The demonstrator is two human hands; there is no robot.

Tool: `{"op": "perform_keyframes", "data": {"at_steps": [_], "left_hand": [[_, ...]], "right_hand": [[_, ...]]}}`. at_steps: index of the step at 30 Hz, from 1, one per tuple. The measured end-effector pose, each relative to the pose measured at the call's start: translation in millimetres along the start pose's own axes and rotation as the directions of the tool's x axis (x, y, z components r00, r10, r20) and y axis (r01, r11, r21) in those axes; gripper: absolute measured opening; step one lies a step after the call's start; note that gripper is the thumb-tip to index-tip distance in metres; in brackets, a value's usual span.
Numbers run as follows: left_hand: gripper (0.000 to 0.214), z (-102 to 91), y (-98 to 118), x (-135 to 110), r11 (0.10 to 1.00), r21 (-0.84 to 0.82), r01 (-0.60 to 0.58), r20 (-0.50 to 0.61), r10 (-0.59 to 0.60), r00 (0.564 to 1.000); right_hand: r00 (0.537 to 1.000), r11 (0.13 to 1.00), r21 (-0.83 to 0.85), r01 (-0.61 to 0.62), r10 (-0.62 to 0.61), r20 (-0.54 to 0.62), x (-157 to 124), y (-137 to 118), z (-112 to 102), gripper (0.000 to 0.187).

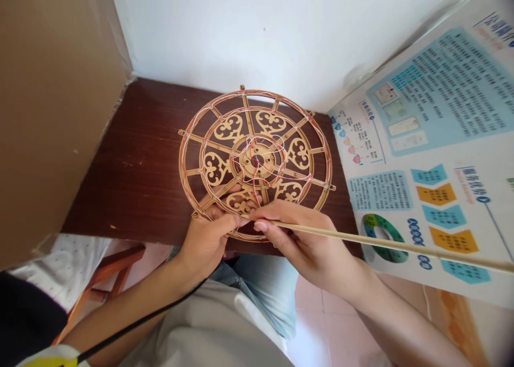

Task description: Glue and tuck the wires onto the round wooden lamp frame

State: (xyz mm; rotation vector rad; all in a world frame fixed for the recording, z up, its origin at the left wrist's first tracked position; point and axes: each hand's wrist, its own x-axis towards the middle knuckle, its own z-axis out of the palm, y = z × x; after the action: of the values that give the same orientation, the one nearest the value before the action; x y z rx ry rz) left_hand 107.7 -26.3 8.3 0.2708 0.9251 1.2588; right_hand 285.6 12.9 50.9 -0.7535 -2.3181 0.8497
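Observation:
A round, gold-brown openwork frame (265, 167) with rings, spokes and scroll ornaments is held over the dark table. Red and white wires run along its rings and loop loosely round its hub. My left hand (209, 238) grips the frame's near-left rim, thumb on top and some fingers showing through the openings below. Between the thumb and fingers of my right hand (307, 238) is a long, thin, pale stick (385, 242), which reaches out past the right edge of the view. The right fingertips are at the frame's near rim; what lies right under them is hidden.
The dark wooden table (120, 163) meets a white wall (261, 35) at the back. A brown board (52, 105) stands on the left. A printed poster panel (433, 158) leans at the right. A wooden stool (116, 265) is partly visible below left.

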Motion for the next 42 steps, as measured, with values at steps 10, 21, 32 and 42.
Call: {"op": "perform_keyframes", "data": {"at_steps": [10, 21, 32, 42], "left_hand": [[0.065, 5.5, 2, 4, 0.999, 0.001, -0.054, 0.023, 0.054, 0.998], [0.068, 3.0, 0, 3, 0.997, 0.006, -0.078, 0.045, 0.078, 0.996], [0.07, 4.8, 3, 2, 0.996, 0.026, -0.086, 0.036, 0.086, 0.996], [0.061, -1.8, 1, 1, 1.0, 0.008, -0.028, 0.001, 0.028, 1.0]], "right_hand": [[0.998, 0.994, 0.101, 0.032, -0.037, 0.047, 12, 5, -4, 0.012], [0.996, 0.997, 0.066, 0.038, -0.042, 0.075, 13, 6, -8, 0.014], [0.998, 0.995, 0.085, 0.051, -0.054, 0.034, 7, 10, -8, 0.008], [0.988, 0.992, 0.079, 0.094, -0.103, 0.113, 9, 9, -11, 0.01]]}}
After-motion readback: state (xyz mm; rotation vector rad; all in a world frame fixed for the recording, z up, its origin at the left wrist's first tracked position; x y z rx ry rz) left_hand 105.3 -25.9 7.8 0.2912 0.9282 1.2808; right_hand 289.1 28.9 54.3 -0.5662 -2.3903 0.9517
